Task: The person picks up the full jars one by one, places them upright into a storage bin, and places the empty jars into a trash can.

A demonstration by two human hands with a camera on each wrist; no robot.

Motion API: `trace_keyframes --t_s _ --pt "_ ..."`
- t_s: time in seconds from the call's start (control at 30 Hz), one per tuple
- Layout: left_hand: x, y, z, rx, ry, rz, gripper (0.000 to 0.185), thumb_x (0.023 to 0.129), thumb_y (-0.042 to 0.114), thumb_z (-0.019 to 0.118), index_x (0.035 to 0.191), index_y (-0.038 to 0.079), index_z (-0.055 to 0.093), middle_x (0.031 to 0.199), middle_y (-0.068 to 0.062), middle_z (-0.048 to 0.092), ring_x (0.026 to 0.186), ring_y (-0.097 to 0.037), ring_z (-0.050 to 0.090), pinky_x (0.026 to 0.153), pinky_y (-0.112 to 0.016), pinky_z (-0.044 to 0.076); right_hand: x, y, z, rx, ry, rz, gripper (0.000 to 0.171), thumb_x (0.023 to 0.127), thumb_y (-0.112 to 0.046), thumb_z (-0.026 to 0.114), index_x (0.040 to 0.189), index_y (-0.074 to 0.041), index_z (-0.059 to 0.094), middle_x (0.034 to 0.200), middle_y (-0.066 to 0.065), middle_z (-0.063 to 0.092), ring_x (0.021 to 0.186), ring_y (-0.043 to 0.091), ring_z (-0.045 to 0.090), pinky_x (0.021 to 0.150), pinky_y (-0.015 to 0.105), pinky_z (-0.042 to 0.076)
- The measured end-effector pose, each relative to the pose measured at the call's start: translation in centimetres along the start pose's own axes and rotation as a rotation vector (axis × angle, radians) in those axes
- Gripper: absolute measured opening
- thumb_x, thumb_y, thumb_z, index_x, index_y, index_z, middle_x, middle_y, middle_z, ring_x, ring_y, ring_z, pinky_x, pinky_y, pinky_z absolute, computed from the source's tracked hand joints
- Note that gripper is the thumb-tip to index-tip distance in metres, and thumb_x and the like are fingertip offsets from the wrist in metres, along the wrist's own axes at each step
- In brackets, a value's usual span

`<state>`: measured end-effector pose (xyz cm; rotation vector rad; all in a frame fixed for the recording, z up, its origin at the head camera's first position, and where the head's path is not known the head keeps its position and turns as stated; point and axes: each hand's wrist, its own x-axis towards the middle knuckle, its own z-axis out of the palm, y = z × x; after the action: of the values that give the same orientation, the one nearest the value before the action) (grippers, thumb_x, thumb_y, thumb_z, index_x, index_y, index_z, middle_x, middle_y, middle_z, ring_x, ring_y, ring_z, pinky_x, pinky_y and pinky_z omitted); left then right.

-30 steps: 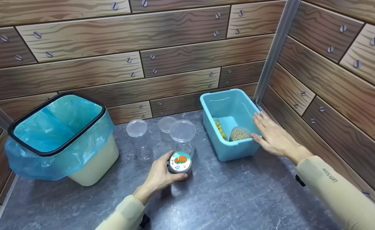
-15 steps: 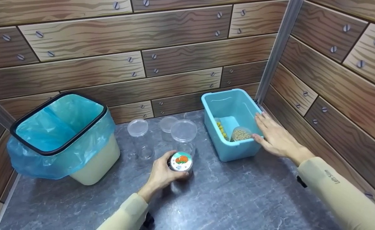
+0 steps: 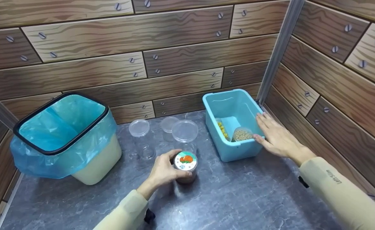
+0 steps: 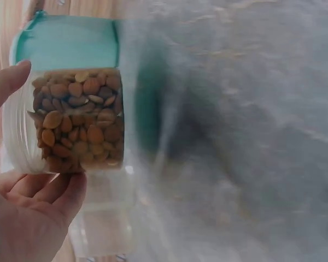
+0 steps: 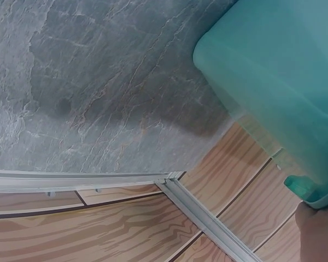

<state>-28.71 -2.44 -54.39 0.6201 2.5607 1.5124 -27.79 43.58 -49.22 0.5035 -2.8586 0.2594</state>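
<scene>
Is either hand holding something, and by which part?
The left hand holds the almond jar by its sides, near the lid; the right hand only rests on the blue bin's rim.

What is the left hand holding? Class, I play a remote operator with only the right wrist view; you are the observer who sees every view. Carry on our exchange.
Observer: The left hand grips a round, clear plastic jar filled with brown, almond-like nuts.
Operator: I cannot see into the light-blue, box-shaped plastic tub. What is inside?
Observer: It holds a clear, round container of small tan pieces and some small yellow pieces.
Operator: What stands at the far left of the tabletop?
Observer: A cream, box-shaped bin, lined with a translucent blue plastic bag.
</scene>
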Motion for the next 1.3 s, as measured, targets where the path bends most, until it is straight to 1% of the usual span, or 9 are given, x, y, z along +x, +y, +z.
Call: trace_keyframes --t_s 0.17,0.27,0.43,0.6,0.8,1.0,1.07,1.23,1.3 --pt "0.3 2.3 -0.7 -0.027 -0.064 0.033 0.093 0.071 0.036 0.106 0.152 0.012 0.068 0.132 -0.001 0.083 0.117 -0.015 0.079 0.104 -0.04 0.064 0.1 0.1 0.0 0.007 -0.017 0.008 0.08 0.117 -0.042 0.055 0.172 0.011 0.031 0.182 0.03 0.032 0.172 0.054 0.023 0.141 0.062 0.022" --pt "0.3 3.5 -1.1 -0.04 -0.084 0.044 0.093 0.072 0.037 0.106 0.153 0.013 0.068 0.131 0.001 0.084 0.117 -0.014 0.079 0.104 -0.041 0.065 0.1 0.1 -0.1 0.003 -0.011 0.002 0.079 0.117 -0.042 0.055 0.171 0.011 0.032 0.181 0.031 0.033 0.171 0.055 0.024 0.14 0.063 0.023" --pt "0.7 5.4 -1.5 -0.053 -0.101 0.058 0.095 0.072 0.037 0.106 0.155 0.014 0.067 0.13 0.002 0.084 0.117 -0.014 0.079 0.105 -0.045 0.065 0.1 0.1 -0.1 0.0 -0.006 0.004 0.079 0.116 -0.041 0.056 0.171 0.011 0.033 0.18 0.031 0.034 0.171 0.056 0.026 0.139 0.065 0.025" --pt "2.1 7.6 -1.8 -0.053 -0.097 0.087 0.095 0.072 0.036 0.106 0.155 0.013 0.067 0.13 0.001 0.084 0.115 -0.014 0.079 0.104 -0.041 0.064 0.1 0.1 -0.2 0.001 -0.013 0.01 0.079 0.117 -0.042 0.055 0.171 0.011 0.033 0.181 0.031 0.034 0.171 0.055 0.025 0.138 0.067 0.025" --pt "4.7 10.6 -2.1 -0.064 -0.07 0.104 0.094 0.07 0.033 0.108 0.153 0.013 0.069 0.129 0.0 0.084 0.114 -0.013 0.078 0.105 -0.038 0.064 0.1 0.0 0.0 -0.003 -0.008 0.005 0.079 0.117 -0.042 0.055 0.171 0.011 0.033 0.18 0.032 0.034 0.17 0.056 0.027 0.138 0.067 0.026" --pt "8.3 13.6 -1.9 -0.046 -0.031 0.141 0.084 0.07 0.032 0.109 0.145 0.018 0.075 0.122 0.001 0.085 0.109 -0.014 0.079 0.1 -0.035 0.066 -0.1 0.2 0.0 -0.021 0.001 0.0 0.078 0.116 -0.039 0.056 0.17 0.012 0.034 0.18 0.031 0.035 0.17 0.055 0.027 0.137 0.068 0.027" --pt "9.5 14.6 -1.8 -0.023 -0.009 0.147 0.083 0.071 0.034 0.109 0.145 0.017 0.075 0.121 0.001 0.085 0.109 -0.015 0.08 0.1 -0.035 0.066 -0.1 0.2 0.0 -0.023 0.003 0.001 0.077 0.116 -0.039 0.056 0.17 0.012 0.034 0.18 0.031 0.035 0.171 0.055 0.027 0.138 0.068 0.027" --pt "12.3 16.7 -1.2 0.061 0.039 0.135 0.086 0.072 0.042 0.108 0.147 0.014 0.074 0.121 0.001 0.085 0.108 -0.013 0.079 0.101 -0.033 0.064 0.0 0.1 0.0 -0.028 -0.003 0.008 0.078 0.116 -0.04 0.056 0.171 0.011 0.032 0.181 0.03 0.034 0.171 0.054 0.026 0.138 0.067 0.026" --pt "13.3 17.4 -0.8 0.067 0.054 0.12 0.088 0.072 0.043 0.107 0.148 0.014 0.074 0.121 0.0 0.085 0.108 -0.013 0.078 0.101 -0.033 0.064 0.1 0.0 0.0 -0.026 -0.003 0.008 0.079 0.116 -0.04 0.055 0.171 0.011 0.032 0.181 0.03 0.034 0.171 0.054 0.026 0.139 0.067 0.026"
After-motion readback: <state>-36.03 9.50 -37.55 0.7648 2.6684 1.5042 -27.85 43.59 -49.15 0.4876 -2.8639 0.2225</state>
